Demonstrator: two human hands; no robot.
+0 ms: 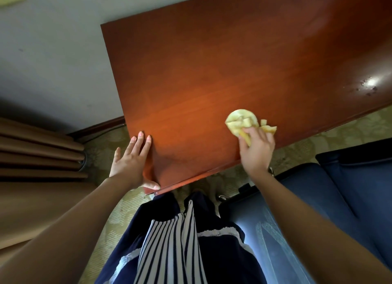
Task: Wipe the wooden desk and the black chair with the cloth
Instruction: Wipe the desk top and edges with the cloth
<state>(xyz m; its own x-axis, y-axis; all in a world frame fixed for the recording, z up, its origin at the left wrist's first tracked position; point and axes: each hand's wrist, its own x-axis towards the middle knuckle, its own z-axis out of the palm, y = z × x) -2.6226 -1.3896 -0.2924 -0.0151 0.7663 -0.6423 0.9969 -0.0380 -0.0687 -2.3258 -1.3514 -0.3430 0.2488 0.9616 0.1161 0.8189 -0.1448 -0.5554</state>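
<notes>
Desk point(212, 71) is showing a reddish-brown wooden top and is filling the upper middle of the view. Right hand point(257, 150) is gripping a crumpled yellow cloth point(241, 120), with fingers curled round its near part, and is holding it against the desk top close to the near edge, right of centre. Left hand point(131, 162) is resting at the near left corner of the desk. Its fingers are lying straight along the left edge, its thumb is touching the near edge at the corner, and it is grasping nothing. The 2 hands are sitting well apart.

Chair point(339, 188), dark and padded, is standing on the floor to the right, just beyond the near edge of the desk and beside the right forearm. A bright patch of reflected light point(370, 83), ringed by small specks, is showing on the desk top towards its right end. Brown pleated curtain point(38, 152) is hanging at the left. Patterned carpet point(318, 143) is lying under the desk and chair. A pale wall point(53, 50) is standing behind the left edge of the desk. The person is wearing dark clothing point(169, 241) with a white-striped panel.
</notes>
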